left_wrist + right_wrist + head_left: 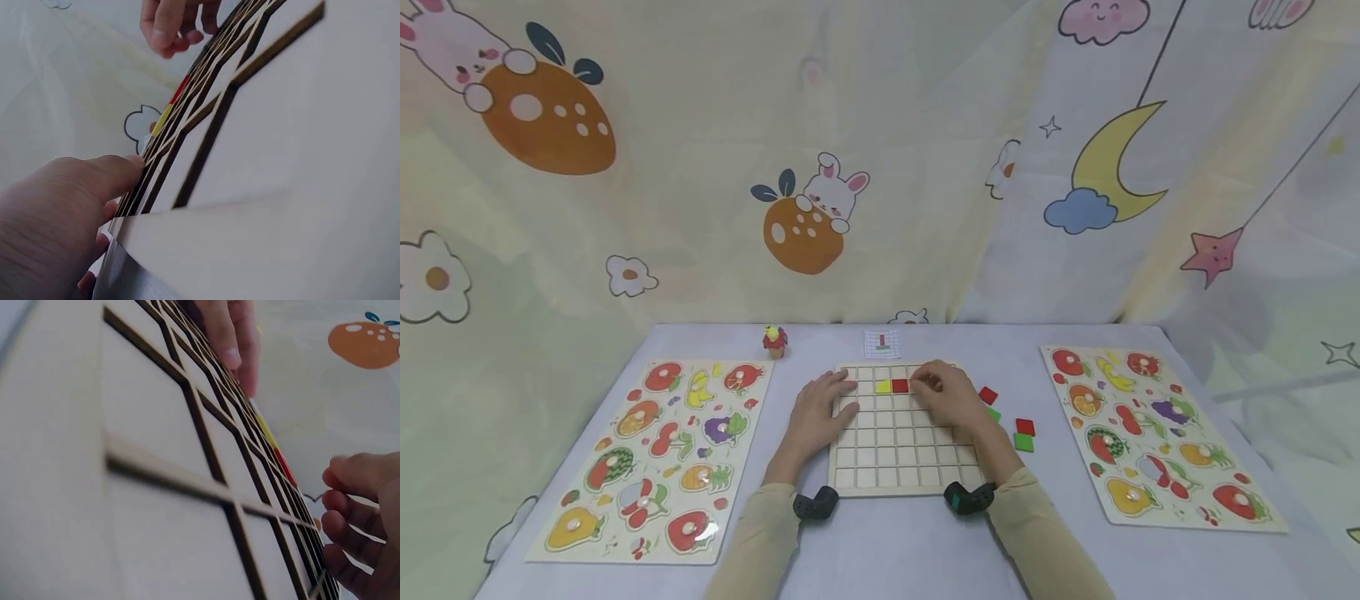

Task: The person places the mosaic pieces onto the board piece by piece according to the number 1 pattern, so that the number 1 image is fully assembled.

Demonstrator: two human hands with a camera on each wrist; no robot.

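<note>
A wooden grid board (867,477) lies at the middle of the table. In one of its upper rows a yellow square tile (883,387) and a red square tile (900,386) sit side by side. My left hand (817,414) rests on the board's left edge, its thumb (122,172) touching the grid. Just right of the red tile hovers my right hand (950,393), fingers loosely bent; no tile shows between its fingertips (337,472) in the right wrist view. Right of the board lie loose tiles, among them a red one (1025,427) and a green one (1023,442).
A small card (882,344) with a coloured pattern lies behind the board. A small cupcake-like toy (774,342) stands at the back left. Fruit puzzle boards flank the grid, one at left (617,533) and one at right (1157,450). A printed curtain (700,167) hangs behind.
</note>
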